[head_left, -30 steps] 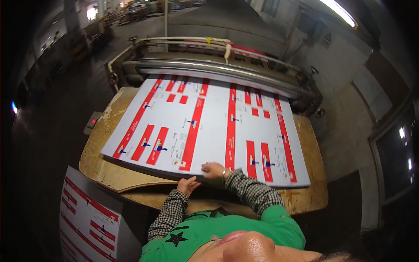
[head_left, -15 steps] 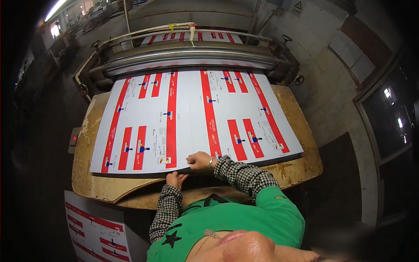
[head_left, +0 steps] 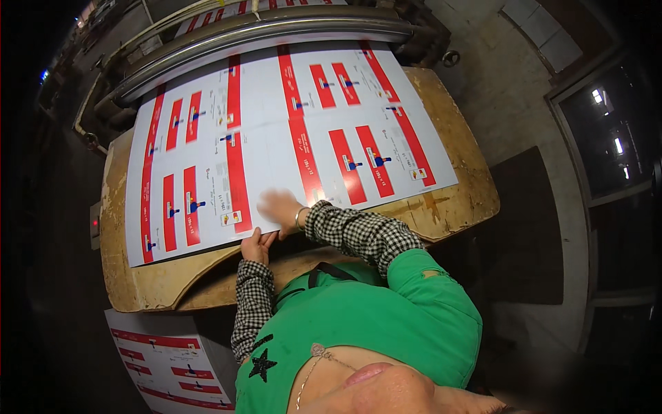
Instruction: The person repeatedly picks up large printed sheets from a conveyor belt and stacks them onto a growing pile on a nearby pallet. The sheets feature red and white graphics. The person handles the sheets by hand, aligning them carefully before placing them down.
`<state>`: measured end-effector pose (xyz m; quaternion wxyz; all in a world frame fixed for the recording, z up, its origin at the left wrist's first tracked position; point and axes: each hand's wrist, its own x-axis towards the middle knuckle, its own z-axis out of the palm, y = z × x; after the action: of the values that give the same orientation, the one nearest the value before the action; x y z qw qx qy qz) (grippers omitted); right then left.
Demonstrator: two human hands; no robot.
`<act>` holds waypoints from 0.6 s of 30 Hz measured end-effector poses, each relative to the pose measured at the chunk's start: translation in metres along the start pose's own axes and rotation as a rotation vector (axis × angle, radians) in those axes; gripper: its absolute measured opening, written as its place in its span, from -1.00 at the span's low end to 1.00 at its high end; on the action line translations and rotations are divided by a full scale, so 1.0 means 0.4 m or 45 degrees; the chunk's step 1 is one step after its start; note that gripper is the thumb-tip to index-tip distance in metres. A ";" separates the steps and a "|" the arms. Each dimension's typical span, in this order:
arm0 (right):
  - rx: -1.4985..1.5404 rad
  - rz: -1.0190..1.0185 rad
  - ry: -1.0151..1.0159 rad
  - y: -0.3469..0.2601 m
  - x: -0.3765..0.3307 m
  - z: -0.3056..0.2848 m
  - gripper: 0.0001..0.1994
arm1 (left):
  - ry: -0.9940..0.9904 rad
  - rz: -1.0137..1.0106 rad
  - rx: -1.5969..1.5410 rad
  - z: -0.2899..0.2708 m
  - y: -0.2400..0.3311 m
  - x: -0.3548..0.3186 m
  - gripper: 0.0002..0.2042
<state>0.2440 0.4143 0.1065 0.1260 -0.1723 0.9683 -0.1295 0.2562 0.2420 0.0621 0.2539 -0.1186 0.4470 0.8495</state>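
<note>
On the wooden table (head_left: 458, 159), the printed sheet (head_left: 265, 155) is being touched at its near edge by the left hand (head_left: 256, 248) (fingers bent, any pinch being unclear); the right hand (head_left: 279, 209), curled a moment ago, is now being swept over it, blurred, spread and empty, the edge seemingly being left to the other.

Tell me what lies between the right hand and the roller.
Only printed sheets lie between the right hand and the roller, as the head view shows.
</note>
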 end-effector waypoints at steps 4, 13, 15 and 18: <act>0.105 -0.014 -0.135 0.021 0.004 -0.028 -0.13 | -0.085 0.001 0.027 0.012 0.012 -0.011 -0.68; 0.093 -0.101 0.007 0.018 0.020 -0.023 -0.72 | -0.088 -0.049 -0.004 -0.004 0.014 -0.013 -0.71; 0.092 -0.111 0.090 0.019 0.018 0.001 -0.73 | -0.079 -0.030 -0.004 0.005 0.021 -0.023 -0.69; 0.117 -0.135 0.146 0.032 0.011 0.014 -0.76 | -0.031 -0.054 -0.018 0.031 0.030 -0.033 -0.90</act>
<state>0.2380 0.4232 0.0965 0.0712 -0.2096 0.9565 -0.1898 0.2612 0.2422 0.0832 0.2764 -0.1194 0.4353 0.8485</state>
